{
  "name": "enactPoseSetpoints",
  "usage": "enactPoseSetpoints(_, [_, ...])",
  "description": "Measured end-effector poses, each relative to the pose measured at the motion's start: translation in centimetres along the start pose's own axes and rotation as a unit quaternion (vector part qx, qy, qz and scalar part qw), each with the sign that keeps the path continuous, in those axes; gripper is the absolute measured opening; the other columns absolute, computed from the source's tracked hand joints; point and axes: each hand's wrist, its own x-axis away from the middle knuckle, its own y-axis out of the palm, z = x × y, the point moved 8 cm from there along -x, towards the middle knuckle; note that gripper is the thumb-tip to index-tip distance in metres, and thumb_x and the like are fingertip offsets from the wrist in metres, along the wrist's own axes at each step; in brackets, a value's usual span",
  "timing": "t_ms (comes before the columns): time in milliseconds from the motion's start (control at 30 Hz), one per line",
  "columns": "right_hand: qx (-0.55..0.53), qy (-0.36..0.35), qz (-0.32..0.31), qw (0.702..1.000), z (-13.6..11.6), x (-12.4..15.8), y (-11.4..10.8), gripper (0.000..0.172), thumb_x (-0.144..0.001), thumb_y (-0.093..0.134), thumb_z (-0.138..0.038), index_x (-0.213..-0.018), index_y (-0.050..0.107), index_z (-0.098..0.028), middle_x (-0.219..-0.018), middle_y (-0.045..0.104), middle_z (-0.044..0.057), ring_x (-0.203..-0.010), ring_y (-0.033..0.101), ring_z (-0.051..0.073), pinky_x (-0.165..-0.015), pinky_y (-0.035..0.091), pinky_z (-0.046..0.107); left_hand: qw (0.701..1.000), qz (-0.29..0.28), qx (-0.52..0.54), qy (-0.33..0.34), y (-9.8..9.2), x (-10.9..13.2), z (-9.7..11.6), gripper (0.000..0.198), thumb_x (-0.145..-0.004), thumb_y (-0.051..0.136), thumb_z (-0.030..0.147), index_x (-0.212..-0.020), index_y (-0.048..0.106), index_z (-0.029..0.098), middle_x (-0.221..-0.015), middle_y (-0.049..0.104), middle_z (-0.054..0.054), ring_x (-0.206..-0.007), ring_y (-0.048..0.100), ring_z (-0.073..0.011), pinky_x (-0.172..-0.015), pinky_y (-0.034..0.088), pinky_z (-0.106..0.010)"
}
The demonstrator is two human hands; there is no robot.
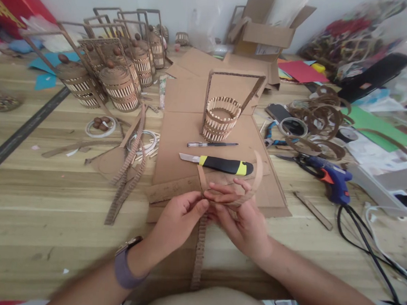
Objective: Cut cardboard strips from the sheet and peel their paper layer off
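Note:
My left hand (184,216) pinches a narrow cardboard strip (199,254) between thumb and fingers. Its corrugated tail hangs down toward me, and a smooth curved end (258,168) arcs up on the right. My right hand (245,220) grips the same strip from the other side, some fingers raised and slightly blurred. Just beyond the hands lies a black and yellow utility knife (226,165), blade out to the left. Behind it are a pen (213,145) and a small round basket (221,121) of cardboard and light sticks, with a tall square handle.
Flat cardboard (183,95) lies under the basket. Several lidded stick-and-cardboard lanterns (119,88) stand at the back left. Corrugated strips (128,184) and tape rolls lie left. A blue glue gun (337,180) with black cables, pliers (270,134) and coiled cardboard (321,114) sit right.

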Motion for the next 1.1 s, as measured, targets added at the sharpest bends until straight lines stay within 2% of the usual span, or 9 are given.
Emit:
enactPoseSetpoints(133, [0.031, -0.022, -0.009, 0.999, -0.2, -0.2, 0.5, 0.020, -0.092, 0.055, -0.017, -0.111, 0.058, -0.025, -0.106, 0.075, 0.004, -0.108, 0.067, 0.021, -0.103, 0.038, 0.045, 0.999, 0.022, -0.042, -0.006, -0.4, 0.0, 0.1, 0.032, -0.093, 0.051, 0.041, -0.095, 0.069, 0.014, -0.084, 0.069, -0.004, -0.075, 0.062, -0.0168, -0.072, 0.051, -0.027])
enactPoseSetpoints(233, [0.028, -0.032, -0.011, 0.999, -0.5, -0.3, 0.5, 0.020, -0.093, 0.052, -0.015, -0.109, 0.058, -0.026, -0.102, 0.076, 0.002, -0.105, 0.068, 0.021, -0.104, 0.038, 0.045, 0.999, 0.022, -0.040, -0.014, -0.2, 0.1, 0.2, 0.033, -0.092, 0.050, 0.041, -0.093, 0.069, 0.015, -0.079, 0.069, -0.003, -0.072, 0.062, -0.0170, -0.069, 0.051, -0.027])
enactPoseSetpoints(467, [0.015, 0.058, 0.002, 0.998, 0.7, -0.2, -0.3, 0.019, -0.093, 0.051, -0.014, -0.104, 0.057, -0.028, -0.098, 0.076, 0.000, -0.103, 0.067, 0.019, -0.101, 0.045, 0.043, 0.997, -0.010, -0.082, 0.002, 0.6, 0.5, 0.5, 0.028, -0.093, 0.048, 0.033, -0.081, 0.067, 0.015, -0.077, 0.071, -0.003, -0.075, 0.067, -0.0178, -0.071, 0.053, -0.026])
enactPoseSetpoints(567, [0.010, 0.074, 0.008, 0.997, 0.9, -0.1, -0.6, 0.017, -0.094, 0.049, -0.016, -0.104, 0.056, -0.028, -0.099, 0.076, 0.000, -0.104, 0.067, 0.020, -0.100, 0.045, 0.044, 0.997, -0.017, -0.070, -0.003, 0.7, 0.4, 0.3, 0.028, -0.092, 0.049, 0.033, -0.080, 0.067, 0.015, -0.077, 0.071, -0.004, -0.074, 0.068, -0.0184, -0.071, 0.054, -0.027])
enactPoseSetpoints(767, [0.002, 0.000, 0.004, 1.000, -0.2, -0.1, -0.3, 0.021, -0.092, 0.053, -0.012, -0.107, 0.056, -0.025, -0.099, 0.076, 0.000, -0.103, 0.068, 0.017, -0.103, 0.040, 0.042, 1.000, -0.003, 0.009, 0.002, 0.2, -0.1, 0.5, 0.029, -0.091, 0.055, 0.039, -0.102, 0.068, 0.015, -0.093, 0.072, -0.005, -0.086, 0.066, -0.0187, -0.078, 0.052, -0.028])
enactPoseSetpoints(933, [0.033, -0.016, 0.000, 0.999, -0.2, -0.2, 0.2, 0.020, -0.093, 0.056, -0.019, -0.112, 0.057, -0.025, -0.104, 0.075, 0.004, -0.104, 0.068, 0.020, -0.104, 0.039, 0.045, 0.999, 0.023, -0.024, -0.006, -0.4, -0.3, 0.3, 0.032, -0.093, 0.052, 0.040, -0.099, 0.070, 0.014, -0.088, 0.071, -0.005, -0.078, 0.062, -0.0174, -0.073, 0.050, -0.027])
enactPoseSetpoints(1100, [0.041, -0.015, -0.002, 0.999, -0.2, 0.0, 0.6, 0.024, -0.094, 0.052, -0.015, -0.114, 0.056, -0.027, -0.106, 0.075, 0.003, -0.103, 0.068, 0.019, -0.106, 0.037, 0.045, 0.999, 0.045, -0.001, -0.017, -0.3, -0.3, 0.0, 0.031, -0.090, 0.054, 0.040, -0.096, 0.070, 0.014, -0.083, 0.070, -0.003, -0.073, 0.061, -0.0159, -0.071, 0.050, -0.027])
